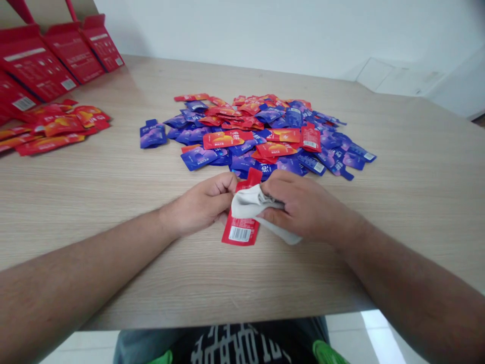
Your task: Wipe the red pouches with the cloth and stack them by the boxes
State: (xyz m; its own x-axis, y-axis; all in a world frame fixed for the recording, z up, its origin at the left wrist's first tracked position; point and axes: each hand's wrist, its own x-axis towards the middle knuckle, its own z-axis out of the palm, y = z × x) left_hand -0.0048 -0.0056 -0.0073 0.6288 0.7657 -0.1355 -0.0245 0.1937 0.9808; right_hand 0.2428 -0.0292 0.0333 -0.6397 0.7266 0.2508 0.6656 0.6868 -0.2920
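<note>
A red pouch (241, 233) with a barcode on its lower back is in front of me, its narrow spout end pointing away. My left hand (204, 202) pinches the pouch by its left edge. A folded whitish cloth (248, 202) lies across the middle of the pouch and hides part of it. My right hand (303, 205) grips that cloth between thumb and fingers. Just beyond both hands spreads a heap of red-orange pouches (227, 139) and purple-blue pouches (200, 157).
Several red cartons (71, 53) with open flaps stand at the far left. In front of them lies a pile of red-orange pouches (62, 124). One purple pouch (152, 134) rests apart, left of the heap. The wooden table (113, 202) meets a white wall (265, 40) behind.
</note>
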